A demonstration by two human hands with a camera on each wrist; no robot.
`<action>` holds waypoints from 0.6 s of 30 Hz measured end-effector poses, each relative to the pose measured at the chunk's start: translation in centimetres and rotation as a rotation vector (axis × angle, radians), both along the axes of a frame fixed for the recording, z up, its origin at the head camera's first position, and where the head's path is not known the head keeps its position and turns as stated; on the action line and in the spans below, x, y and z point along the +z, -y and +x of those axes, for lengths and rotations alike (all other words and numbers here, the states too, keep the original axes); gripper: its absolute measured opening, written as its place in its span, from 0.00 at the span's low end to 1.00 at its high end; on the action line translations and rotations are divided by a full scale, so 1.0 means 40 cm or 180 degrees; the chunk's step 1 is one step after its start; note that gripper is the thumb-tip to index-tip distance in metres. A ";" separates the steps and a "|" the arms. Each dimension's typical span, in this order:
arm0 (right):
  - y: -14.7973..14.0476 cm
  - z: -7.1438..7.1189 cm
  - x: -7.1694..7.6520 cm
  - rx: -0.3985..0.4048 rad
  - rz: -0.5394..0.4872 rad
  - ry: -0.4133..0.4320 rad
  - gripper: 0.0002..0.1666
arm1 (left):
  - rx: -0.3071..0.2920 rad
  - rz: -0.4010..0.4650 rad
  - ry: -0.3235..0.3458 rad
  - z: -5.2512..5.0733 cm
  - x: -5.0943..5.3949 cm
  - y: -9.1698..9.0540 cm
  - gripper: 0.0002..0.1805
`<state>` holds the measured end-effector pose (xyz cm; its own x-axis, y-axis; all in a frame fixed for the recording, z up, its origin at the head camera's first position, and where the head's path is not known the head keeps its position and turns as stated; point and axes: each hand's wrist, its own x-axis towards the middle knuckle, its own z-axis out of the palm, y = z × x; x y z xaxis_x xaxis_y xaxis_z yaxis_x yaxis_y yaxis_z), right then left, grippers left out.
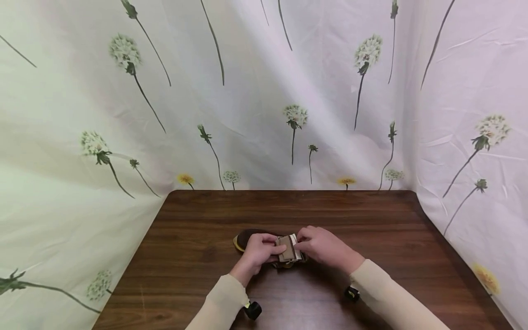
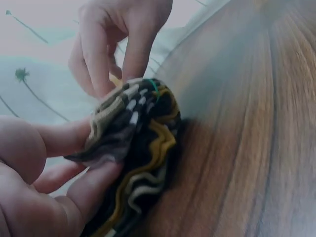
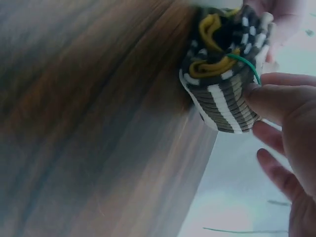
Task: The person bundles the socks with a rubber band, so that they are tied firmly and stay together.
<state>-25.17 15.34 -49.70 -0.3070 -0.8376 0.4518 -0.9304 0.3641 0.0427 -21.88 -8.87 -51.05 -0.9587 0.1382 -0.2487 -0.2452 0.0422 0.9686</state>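
A bundle of folded striped knit socks (image 1: 286, 249) lies near the middle of the table, in brown, white and mustard. A dark brown sock end (image 1: 252, 236) with a yellow edge sticks out behind my left hand (image 1: 259, 251). That hand pinches the near left side of the folded fabric between thumb and fingers. At the ribbed, white-striped cuff (image 3: 224, 106), my right hand (image 1: 323, 246) pinches the other end. A green thread (image 3: 246, 63) loops over the cuff edge by the right thumb. Wavy mustard and white layers (image 2: 148, 173) show along the bundle's side.
The socks are on a dark brown wooden table (image 1: 198, 284) with rounded far corners. A white curtain (image 1: 255, 91) with a dandelion print hangs behind it and along both sides. Small black wrist devices (image 1: 252, 310) are strapped under both sleeves.
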 end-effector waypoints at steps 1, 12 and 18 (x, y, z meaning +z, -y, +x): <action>0.005 0.001 0.003 0.0000 0.0113 -0.0168 0.11 | -0.0007 0.0019 0.0014 -0.001 -0.006 0.003 0.21; 0.002 -0.011 0.001 0.0491 0.0704 -0.0807 0.07 | 0.0033 0.0246 0.0130 -0.017 -0.057 0.023 0.22; -0.017 -0.019 0.013 0.1066 0.0827 -0.0618 0.09 | 0.0046 0.0300 0.0128 -0.012 -0.057 0.024 0.24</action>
<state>-25.91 16.02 -49.17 0.0690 -0.9693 0.2362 -0.9607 -0.0007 0.2777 -22.35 -9.83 -53.35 -0.9502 0.1490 -0.2735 -0.2838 -0.0523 0.9574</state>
